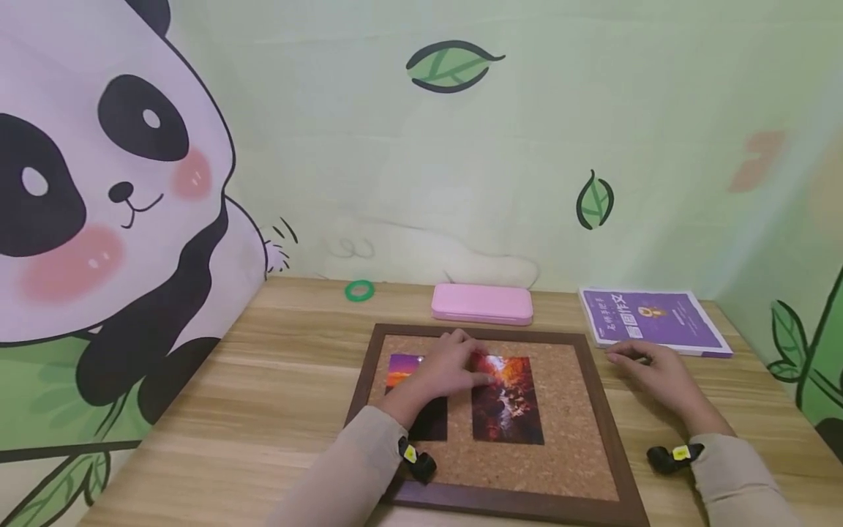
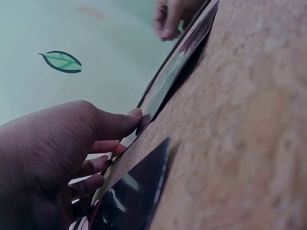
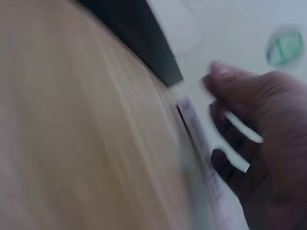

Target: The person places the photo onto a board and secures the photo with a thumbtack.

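Before you on the table (image 1: 263, 417): corkboard (image 1: 569, 417), two photo prints (image 1: 507, 413) on it. Behind: pencil case (image 1: 482, 303). Ring (image 1: 349, 293) behind-left, book (image 1: 658, 333) right.

Fingers (image 2: 117, 125) touch photo (image 2: 168, 74) (shiny) — cork (image 2: 240, 110) beneath.

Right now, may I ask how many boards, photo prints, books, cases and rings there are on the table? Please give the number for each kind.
Framed cork board: 1
Photo prints: 2
Purple book: 1
Pink case: 1
Green ring: 1
Total: 6
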Available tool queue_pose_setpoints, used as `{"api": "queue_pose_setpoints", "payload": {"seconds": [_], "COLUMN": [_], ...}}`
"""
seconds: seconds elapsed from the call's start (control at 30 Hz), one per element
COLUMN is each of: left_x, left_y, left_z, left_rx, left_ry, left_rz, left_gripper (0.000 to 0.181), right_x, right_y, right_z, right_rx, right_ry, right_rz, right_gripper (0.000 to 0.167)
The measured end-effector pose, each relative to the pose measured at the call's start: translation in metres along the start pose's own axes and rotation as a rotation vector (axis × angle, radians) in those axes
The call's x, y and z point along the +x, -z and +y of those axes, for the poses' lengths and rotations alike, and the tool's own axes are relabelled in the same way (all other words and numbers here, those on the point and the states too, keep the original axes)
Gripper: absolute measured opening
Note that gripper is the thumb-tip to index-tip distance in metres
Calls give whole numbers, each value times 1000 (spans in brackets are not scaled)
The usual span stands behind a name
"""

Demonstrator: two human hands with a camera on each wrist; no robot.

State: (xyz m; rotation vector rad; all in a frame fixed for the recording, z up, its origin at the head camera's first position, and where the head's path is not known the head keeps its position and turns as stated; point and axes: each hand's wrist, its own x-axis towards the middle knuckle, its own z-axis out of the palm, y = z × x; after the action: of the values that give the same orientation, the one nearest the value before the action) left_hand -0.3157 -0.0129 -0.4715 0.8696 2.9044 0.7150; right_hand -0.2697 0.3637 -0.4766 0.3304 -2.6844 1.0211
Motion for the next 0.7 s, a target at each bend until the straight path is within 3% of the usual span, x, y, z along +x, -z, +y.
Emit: {"api": "queue_pose_setpoints", "payload": {"seconds": [0.23, 0.33, 0.4, 0.53, 0.7], "left_x": [1, 3, 4, 5, 4], "left_y": [1, 3, 4, 4, 2], "left_z": [1, 0, -1, -3, -5], "left_rx": [11, 16, 19, 7, -3], "left_ry": [6, -2, -6, -1, 7], "left_rz": [6, 11, 11, 6, -8], "left_gripper": [51, 51, 51, 49, 51], "right_x": [29, 46, 59, 77, 76], "right_y": [-6, -20, -34, -66, -97], "right_z": [-90, -128, -140, -135, -103], "right_rx": [39, 95, 130, 196, 227], "right_ry": [208, 260, 274, 261, 94], "right_rz": [-186, -297, -364, -421, -427], "right_gripper": [13, 10, 10, 11, 9]}}
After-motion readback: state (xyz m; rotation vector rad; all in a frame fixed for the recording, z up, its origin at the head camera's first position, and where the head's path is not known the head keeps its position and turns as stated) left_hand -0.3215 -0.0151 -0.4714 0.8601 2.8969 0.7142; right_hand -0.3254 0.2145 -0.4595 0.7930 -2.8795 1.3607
